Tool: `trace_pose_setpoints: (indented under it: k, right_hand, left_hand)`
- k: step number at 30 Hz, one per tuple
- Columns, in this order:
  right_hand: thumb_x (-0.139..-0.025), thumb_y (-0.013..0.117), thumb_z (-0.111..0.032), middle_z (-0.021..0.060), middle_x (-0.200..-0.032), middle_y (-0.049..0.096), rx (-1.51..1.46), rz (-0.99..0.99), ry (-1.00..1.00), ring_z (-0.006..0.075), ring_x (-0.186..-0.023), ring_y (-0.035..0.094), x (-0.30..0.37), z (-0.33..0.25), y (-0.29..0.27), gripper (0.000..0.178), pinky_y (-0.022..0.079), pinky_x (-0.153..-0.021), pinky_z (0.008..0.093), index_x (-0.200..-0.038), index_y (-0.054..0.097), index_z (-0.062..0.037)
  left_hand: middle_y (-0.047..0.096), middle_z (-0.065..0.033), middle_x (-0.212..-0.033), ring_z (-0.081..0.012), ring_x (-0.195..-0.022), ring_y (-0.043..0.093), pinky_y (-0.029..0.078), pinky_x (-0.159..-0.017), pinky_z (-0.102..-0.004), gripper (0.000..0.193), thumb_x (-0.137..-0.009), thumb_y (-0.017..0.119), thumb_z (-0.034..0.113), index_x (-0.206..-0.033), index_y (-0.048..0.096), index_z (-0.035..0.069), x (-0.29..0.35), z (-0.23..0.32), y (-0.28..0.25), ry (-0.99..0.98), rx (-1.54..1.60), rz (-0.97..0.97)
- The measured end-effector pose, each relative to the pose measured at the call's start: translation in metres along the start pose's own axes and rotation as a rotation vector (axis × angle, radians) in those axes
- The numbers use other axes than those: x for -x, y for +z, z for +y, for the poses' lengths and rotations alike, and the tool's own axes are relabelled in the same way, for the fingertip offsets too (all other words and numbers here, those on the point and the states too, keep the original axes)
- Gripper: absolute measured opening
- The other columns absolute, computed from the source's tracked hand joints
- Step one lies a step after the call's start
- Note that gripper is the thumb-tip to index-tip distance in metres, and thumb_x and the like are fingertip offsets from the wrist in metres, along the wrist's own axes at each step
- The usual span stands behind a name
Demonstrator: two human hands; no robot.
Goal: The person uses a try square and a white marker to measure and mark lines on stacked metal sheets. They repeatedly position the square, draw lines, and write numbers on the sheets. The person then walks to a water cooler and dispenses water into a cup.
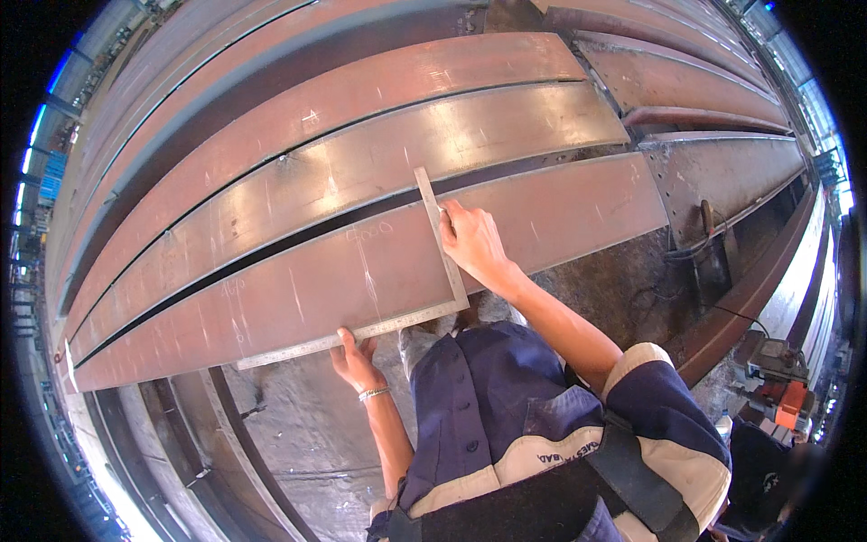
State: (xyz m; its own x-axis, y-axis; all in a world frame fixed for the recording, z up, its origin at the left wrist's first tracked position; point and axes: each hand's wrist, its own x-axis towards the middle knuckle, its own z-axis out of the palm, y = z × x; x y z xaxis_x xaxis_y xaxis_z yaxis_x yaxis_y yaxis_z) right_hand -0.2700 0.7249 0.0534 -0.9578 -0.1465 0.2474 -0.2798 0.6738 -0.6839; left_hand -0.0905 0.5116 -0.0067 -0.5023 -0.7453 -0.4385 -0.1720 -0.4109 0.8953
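Note:
A metal carpenter's square (352, 334) lies on the nearest reddish-brown steel beam (316, 289). Its long leg runs along the beam's near edge, and the short leg reaches across the face and over the dark gap to the second beam (316, 181). My left hand (357, 364) grips the long leg, thumb on top. Beside the short leg, my right hand (474, 242) is closed in a pinch at its edge. A small pale tip shows at those fingertips; what it belongs to cannot be made out. Chalk lines and handwritten marks cover the beam faces.
More long beams (379, 86) lie parallel beyond. At right are beam ends with bolt holes (731, 176) and a cable. An orange-and-grey machine (786, 402) stands lower right, near another person in dark clothing (759, 474). Steel supports (244, 434) run beneath at lower left.

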Motion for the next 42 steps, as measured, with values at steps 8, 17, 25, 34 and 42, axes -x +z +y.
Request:
trace_pose_setpoints:
  k: [8,17,25,34,42]
  right_hand:
    - [-0.088,0.058,-0.010,0.0259,-0.064,0.058,0.048,-0.257,0.035,0.0464,-0.066,0.060,0.064,-0.021,-0.041,0.013,0.047,-0.062,0.0548,-0.084,0.056,0.0017]
    - [-0.090,0.059,-0.013,0.0222,-0.067,0.064,-0.109,0.012,0.370,0.0389,-0.063,0.066,0.046,-0.009,-0.093,0.016,0.050,-0.061,0.0466,-0.097,0.067,-0.0014]
    - [-0.092,0.057,-0.015,0.0151,-0.064,0.065,-0.136,0.192,0.589,0.0261,-0.057,0.065,0.072,0.035,-0.141,0.020,0.049,-0.059,0.0367,-0.102,0.070,-0.0036]
    - [-0.093,0.057,-0.016,0.0113,-0.063,0.067,-0.173,0.208,0.697,0.0213,-0.057,0.066,0.087,0.052,-0.154,0.020,0.050,-0.059,0.0342,-0.104,0.069,-0.0033]
    - [-0.095,0.056,-0.016,0.0058,-0.064,0.067,-0.249,0.239,0.666,0.0117,-0.051,0.054,0.090,0.058,-0.150,0.023,0.042,-0.053,0.0296,-0.109,0.069,-0.0043]
  left_hand:
    - [0.063,-0.0073,-0.108,-0.0224,-0.084,0.066,0.056,-0.068,-0.0317,0.043,-0.091,0.071,0.033,-0.121,0.055,0.006,0.006,0.003,0.004,-0.009,0.015,0.036]
    - [0.058,-0.0159,-0.121,-0.0297,-0.099,0.066,0.059,-0.080,-0.0386,0.053,-0.096,0.064,0.028,-0.134,0.045,-0.003,0.016,0.004,0.009,-0.047,0.002,-0.063]
    - [0.062,-0.0119,-0.116,-0.0217,-0.095,0.068,0.059,-0.082,-0.0317,0.046,-0.094,0.067,0.025,-0.129,0.051,-0.001,0.068,-0.006,0.059,-0.154,-0.034,-0.253]
    - [0.067,-0.0108,-0.101,-0.0183,-0.087,0.069,0.060,-0.079,-0.0287,0.035,-0.091,0.072,0.024,-0.108,0.060,-0.004,0.075,-0.008,0.074,-0.231,-0.135,-0.313]
    - [0.065,-0.0121,-0.107,-0.0181,-0.091,0.068,0.060,-0.082,-0.0277,0.037,-0.092,0.071,0.023,-0.110,0.058,-0.007,0.070,-0.018,0.075,-0.262,-0.075,-0.345]
